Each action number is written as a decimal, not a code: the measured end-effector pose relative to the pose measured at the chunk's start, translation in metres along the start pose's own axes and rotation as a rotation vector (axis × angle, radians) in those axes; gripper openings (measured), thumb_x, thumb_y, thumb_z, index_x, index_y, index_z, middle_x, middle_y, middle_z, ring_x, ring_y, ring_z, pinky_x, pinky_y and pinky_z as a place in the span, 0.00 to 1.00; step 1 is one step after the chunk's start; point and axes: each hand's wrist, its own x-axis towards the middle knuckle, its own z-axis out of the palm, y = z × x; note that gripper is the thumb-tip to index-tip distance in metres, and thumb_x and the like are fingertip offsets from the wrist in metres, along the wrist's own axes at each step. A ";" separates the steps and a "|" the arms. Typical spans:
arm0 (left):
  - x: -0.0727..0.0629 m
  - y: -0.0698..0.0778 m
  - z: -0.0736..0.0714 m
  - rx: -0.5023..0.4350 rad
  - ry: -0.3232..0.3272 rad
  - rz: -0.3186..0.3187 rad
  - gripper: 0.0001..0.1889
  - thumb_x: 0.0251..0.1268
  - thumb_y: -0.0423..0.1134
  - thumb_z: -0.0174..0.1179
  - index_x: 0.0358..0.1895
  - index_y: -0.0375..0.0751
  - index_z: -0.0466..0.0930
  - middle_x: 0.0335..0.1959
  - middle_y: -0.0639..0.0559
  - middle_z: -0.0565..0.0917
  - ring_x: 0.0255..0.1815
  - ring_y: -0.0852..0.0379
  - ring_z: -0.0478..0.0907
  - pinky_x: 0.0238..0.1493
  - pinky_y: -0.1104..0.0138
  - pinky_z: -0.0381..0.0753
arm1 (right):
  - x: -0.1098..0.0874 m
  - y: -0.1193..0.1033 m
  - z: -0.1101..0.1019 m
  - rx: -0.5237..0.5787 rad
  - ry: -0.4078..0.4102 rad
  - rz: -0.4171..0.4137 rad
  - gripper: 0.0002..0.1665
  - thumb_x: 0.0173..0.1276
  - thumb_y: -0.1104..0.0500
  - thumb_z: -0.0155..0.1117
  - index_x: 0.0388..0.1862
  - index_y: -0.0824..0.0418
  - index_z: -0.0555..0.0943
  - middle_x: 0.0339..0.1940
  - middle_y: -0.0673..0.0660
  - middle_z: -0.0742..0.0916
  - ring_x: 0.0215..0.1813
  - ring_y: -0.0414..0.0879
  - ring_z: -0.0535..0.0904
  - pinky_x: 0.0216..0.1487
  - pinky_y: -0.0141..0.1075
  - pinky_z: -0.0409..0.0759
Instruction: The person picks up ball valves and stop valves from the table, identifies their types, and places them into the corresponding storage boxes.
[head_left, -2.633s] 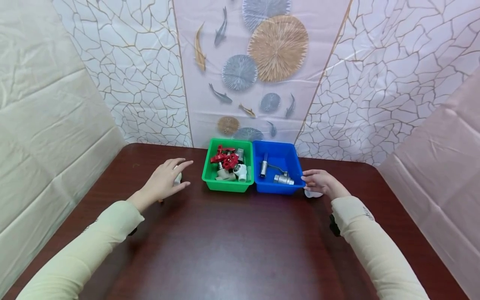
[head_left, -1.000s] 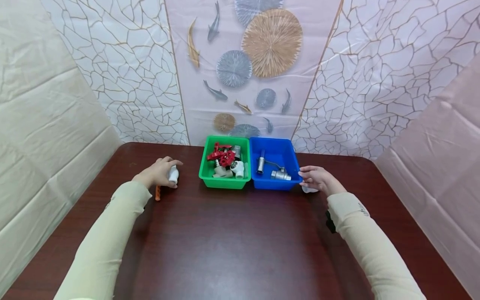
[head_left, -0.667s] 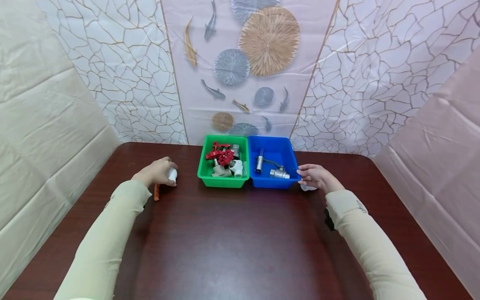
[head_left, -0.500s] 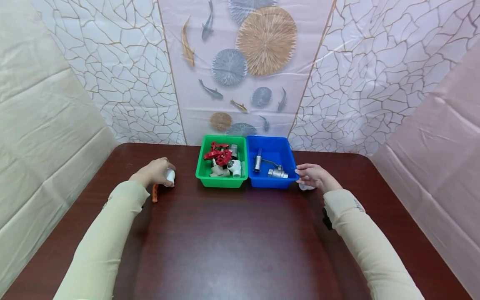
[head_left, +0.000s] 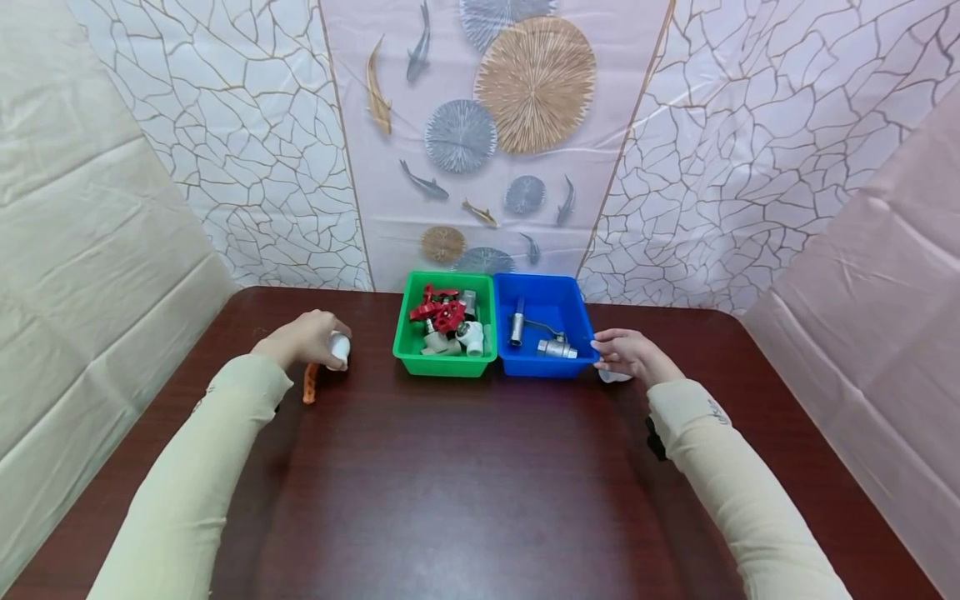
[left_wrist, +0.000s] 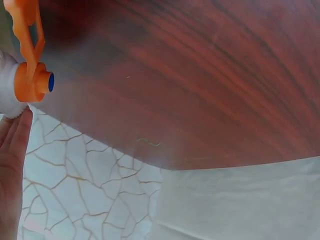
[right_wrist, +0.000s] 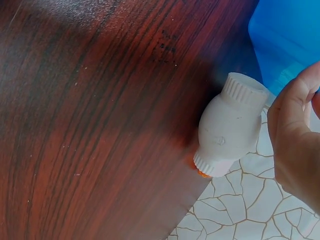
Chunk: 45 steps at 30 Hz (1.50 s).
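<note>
My left hand (head_left: 306,336) grips a white plastic ball valve (head_left: 340,348) at the left of the table, fingers over it and thumb at its near side. An orange lever handle (head_left: 309,383) sticks out below the hand; the left wrist view shows the orange collar (left_wrist: 30,82) close up. Whether the valve touches the table I cannot tell. My right hand (head_left: 633,356) pinches the right rim of the blue bin (head_left: 543,367), which holds metal valves (head_left: 557,347). Beneath that hand lies another white valve (right_wrist: 230,125), with a bit of orange showing under its end.
Against the blue bin's left side stands a green bin (head_left: 444,367) holding red-handled valves (head_left: 448,316) and a white fitting (head_left: 471,337). Both bins sit near the back edge of the dark wooden table (head_left: 450,483). Patterned cloth (head_left: 277,150) hangs behind and light cloth at the sides.
My left hand has come down from its spread pose and its fingers have folded around the white valve. The right hand stays on the blue bin's rim. The head view has shifted slightly.
</note>
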 end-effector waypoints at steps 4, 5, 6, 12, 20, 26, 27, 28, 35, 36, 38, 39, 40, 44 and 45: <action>0.003 0.006 -0.007 -0.024 -0.011 -0.004 0.25 0.41 0.42 0.73 0.46 0.32 0.83 0.41 0.41 0.84 0.37 0.49 0.75 0.37 0.60 0.78 | 0.001 0.000 -0.001 0.000 0.000 0.001 0.27 0.72 0.64 0.50 0.67 0.70 0.61 0.34 0.52 0.77 0.29 0.39 0.76 0.38 0.29 0.82; 0.004 0.007 -0.009 -0.025 -0.008 -0.003 0.25 0.41 0.42 0.73 0.45 0.33 0.83 0.40 0.41 0.84 0.37 0.49 0.75 0.37 0.60 0.78 | 0.001 0.001 -0.001 0.002 0.000 0.002 0.26 0.72 0.64 0.50 0.67 0.70 0.61 0.33 0.52 0.77 0.29 0.39 0.77 0.38 0.29 0.82; 0.004 0.010 -0.011 -0.023 -0.008 -0.001 0.24 0.41 0.43 0.73 0.44 0.34 0.84 0.39 0.42 0.84 0.37 0.50 0.75 0.36 0.60 0.78 | 0.001 0.001 0.000 0.007 -0.001 0.002 0.26 0.72 0.64 0.50 0.67 0.70 0.61 0.32 0.52 0.77 0.29 0.39 0.77 0.37 0.29 0.82; 0.006 0.027 -0.020 0.018 -0.033 0.044 0.21 0.41 0.46 0.73 0.40 0.38 0.85 0.37 0.46 0.84 0.35 0.52 0.76 0.35 0.62 0.78 | 0.000 0.001 0.000 0.010 -0.003 0.003 0.26 0.72 0.64 0.50 0.67 0.70 0.61 0.31 0.51 0.78 0.28 0.39 0.77 0.37 0.29 0.82; 0.004 0.052 -0.019 0.052 -0.092 0.153 0.22 0.40 0.49 0.73 0.38 0.39 0.85 0.36 0.49 0.85 0.33 0.56 0.76 0.32 0.68 0.78 | 0.000 -0.002 0.001 0.006 0.003 0.001 0.22 0.72 0.64 0.50 0.63 0.69 0.64 0.29 0.50 0.77 0.28 0.39 0.76 0.36 0.29 0.82; 0.003 0.066 -0.024 0.065 -0.092 0.223 0.18 0.39 0.50 0.73 0.34 0.44 0.86 0.29 0.55 0.85 0.28 0.60 0.75 0.27 0.71 0.76 | 0.001 -0.001 0.001 0.019 0.002 -0.005 0.22 0.72 0.64 0.50 0.62 0.69 0.64 0.28 0.50 0.78 0.27 0.39 0.76 0.35 0.29 0.82; 0.004 0.069 -0.024 0.068 -0.097 0.232 0.18 0.39 0.51 0.73 0.34 0.45 0.86 0.29 0.56 0.85 0.27 0.61 0.75 0.27 0.71 0.76 | 0.001 -0.001 0.000 0.014 -0.001 -0.007 0.23 0.72 0.64 0.50 0.63 0.70 0.64 0.29 0.50 0.77 0.27 0.39 0.76 0.35 0.29 0.82; 0.004 0.071 -0.025 0.074 -0.101 0.243 0.18 0.39 0.51 0.73 0.33 0.45 0.86 0.28 0.57 0.85 0.27 0.61 0.75 0.27 0.71 0.76 | 0.001 0.000 0.000 0.009 -0.002 -0.008 0.23 0.72 0.64 0.50 0.64 0.70 0.63 0.30 0.50 0.77 0.28 0.39 0.76 0.36 0.29 0.82; 0.012 0.094 -0.034 0.146 -0.120 0.312 0.16 0.41 0.54 0.72 0.30 0.48 0.86 0.26 0.60 0.84 0.26 0.62 0.74 0.27 0.71 0.75 | 0.000 0.002 -0.001 -0.007 0.001 -0.009 0.26 0.72 0.63 0.50 0.67 0.70 0.61 0.33 0.51 0.76 0.30 0.38 0.76 0.39 0.30 0.83; 0.013 0.098 -0.036 0.147 -0.124 0.320 0.16 0.41 0.54 0.72 0.29 0.48 0.86 0.25 0.60 0.84 0.26 0.62 0.74 0.27 0.71 0.75 | 0.000 0.002 -0.001 -0.004 -0.001 -0.011 0.26 0.72 0.63 0.50 0.67 0.70 0.61 0.33 0.52 0.76 0.29 0.38 0.76 0.39 0.29 0.83; 0.015 0.104 -0.039 0.156 -0.137 0.326 0.15 0.40 0.54 0.72 0.26 0.49 0.85 0.24 0.60 0.83 0.25 0.62 0.74 0.26 0.71 0.75 | 0.001 0.002 0.000 -0.003 -0.002 -0.014 0.26 0.73 0.63 0.49 0.67 0.70 0.61 0.33 0.52 0.76 0.29 0.38 0.76 0.39 0.29 0.82; 0.016 0.107 -0.040 0.161 -0.143 0.331 0.15 0.40 0.55 0.72 0.25 0.49 0.84 0.23 0.60 0.83 0.25 0.62 0.73 0.26 0.71 0.74 | 0.001 0.002 0.000 -0.003 -0.001 -0.012 0.26 0.73 0.63 0.49 0.66 0.70 0.61 0.33 0.52 0.76 0.29 0.38 0.76 0.39 0.29 0.82; 0.017 0.110 -0.042 0.160 -0.148 0.337 0.14 0.39 0.54 0.72 0.24 0.49 0.84 0.23 0.60 0.83 0.24 0.63 0.74 0.25 0.71 0.75 | 0.001 0.002 0.000 -0.002 -0.001 -0.011 0.26 0.73 0.63 0.49 0.66 0.70 0.61 0.34 0.52 0.76 0.29 0.38 0.76 0.39 0.29 0.83; 0.023 0.123 -0.048 0.174 -0.160 0.357 0.16 0.40 0.55 0.72 0.26 0.48 0.86 0.23 0.60 0.84 0.25 0.63 0.74 0.26 0.72 0.75 | -0.002 0.000 0.001 0.001 0.003 -0.006 0.25 0.73 0.63 0.49 0.66 0.69 0.62 0.33 0.51 0.77 0.28 0.38 0.77 0.38 0.30 0.83; 0.025 0.127 -0.049 0.174 -0.162 0.365 0.16 0.41 0.55 0.72 0.27 0.47 0.86 0.24 0.60 0.84 0.25 0.63 0.74 0.26 0.72 0.75 | -0.002 0.000 0.001 0.000 0.004 -0.006 0.25 0.73 0.63 0.49 0.66 0.69 0.62 0.33 0.51 0.77 0.28 0.38 0.77 0.38 0.29 0.83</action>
